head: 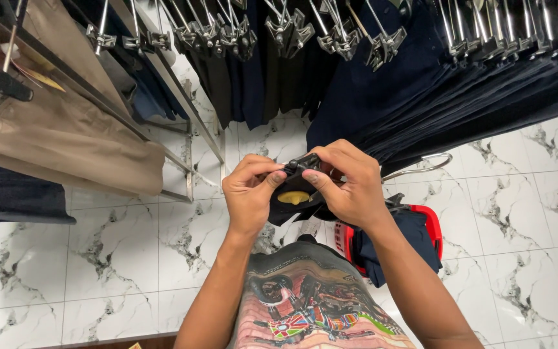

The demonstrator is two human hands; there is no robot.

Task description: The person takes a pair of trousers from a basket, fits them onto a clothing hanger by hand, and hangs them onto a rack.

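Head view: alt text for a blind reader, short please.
Both hands, left hand and right hand, pinch a dark garment bearing a yellow tag. Dark trousers hang on clip hangers above a white marble-tile floor.

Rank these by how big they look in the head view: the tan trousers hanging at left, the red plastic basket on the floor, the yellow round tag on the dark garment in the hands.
1. Tan fabric trousers, clearly largest.
2. Red plastic basket, partly hidden by the right arm and dark clothes, so its full size is unsure.
3. Yellow round tag, smallest, though nearest the camera.
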